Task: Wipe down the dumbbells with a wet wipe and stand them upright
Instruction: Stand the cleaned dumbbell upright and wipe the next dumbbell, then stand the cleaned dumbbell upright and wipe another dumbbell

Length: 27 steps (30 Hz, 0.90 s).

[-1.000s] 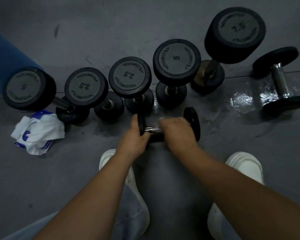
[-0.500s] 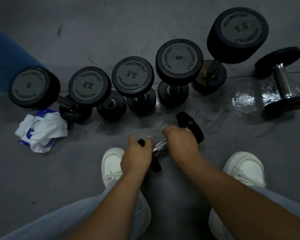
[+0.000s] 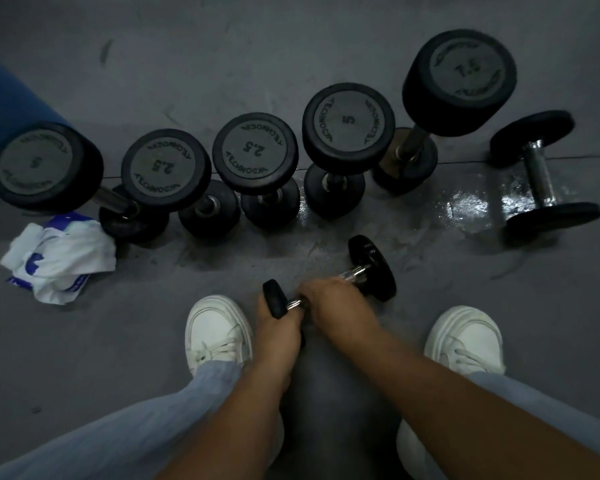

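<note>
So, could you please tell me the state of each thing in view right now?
Small dumbbell: tilted, held in both hands.
Left hand: grips its near plate.
Right hand: grips its handle.
Row of five dumbbells: standing on end.
Far-right dumbbell: lying on its side.
Wipe packet: crumpled on floor.
Floor patch: wet, shiny.

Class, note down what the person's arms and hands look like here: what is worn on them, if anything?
Nothing visible is worn. The left hand and right hand are gloveless, and both forearms are bare to the picture's edge, with no sleeve, watch or bracelet showing. The light is too dim, and the fingers too hidden, to rule out rings.
</note>
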Available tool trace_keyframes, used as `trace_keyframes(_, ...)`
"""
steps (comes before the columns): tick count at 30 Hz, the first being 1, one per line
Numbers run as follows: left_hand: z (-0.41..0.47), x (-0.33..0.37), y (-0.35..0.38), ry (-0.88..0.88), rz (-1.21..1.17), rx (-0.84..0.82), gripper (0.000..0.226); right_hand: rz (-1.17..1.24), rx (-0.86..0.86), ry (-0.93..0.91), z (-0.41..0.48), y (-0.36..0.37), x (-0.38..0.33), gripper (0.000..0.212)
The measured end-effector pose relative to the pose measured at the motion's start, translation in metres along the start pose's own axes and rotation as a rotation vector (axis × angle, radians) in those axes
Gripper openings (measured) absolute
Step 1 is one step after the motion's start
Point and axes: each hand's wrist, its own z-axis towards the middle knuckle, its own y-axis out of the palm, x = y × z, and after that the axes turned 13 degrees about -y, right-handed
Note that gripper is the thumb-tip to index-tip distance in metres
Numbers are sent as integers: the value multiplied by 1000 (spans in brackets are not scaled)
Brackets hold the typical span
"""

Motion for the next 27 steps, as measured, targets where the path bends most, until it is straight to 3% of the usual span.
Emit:
trace_keyframes(3, -2, 11, 2, 31, -65, -29, 88, 193, 101, 107, 4, -16, 2, 21)
trace_keyframes(6, -17, 35, 11, 247, 106, 11, 95, 123, 336, 143, 5, -47, -1, 18)
trace_keyframes(9, -49, 59, 27, 510, 486, 92, 99, -137, 468, 216, -4, -88, 9, 11)
trace_keyframes(12, -83, 77, 36, 657, 916, 286, 103, -330, 532, 238, -33, -111, 20, 15)
trace_keyframes(15, -97, 77, 39, 808, 1194, 388, 103, -360, 484, 218, -63, -107, 26, 23)
trace_keyframes(18, -92, 60, 34, 837, 1376, 390, 97, -272, 374, 293, -84, -92, 30, 29)
trace_keyframes(22, -91, 48, 31, 815, 1568, 248, 105, -142, 285, 348, -98, -74, 22, 38)
trace_keyframes(27, -84, 62, 27, 774, 1632, 149, 119, -119, 56, 426, -95, -72, 12, 74)
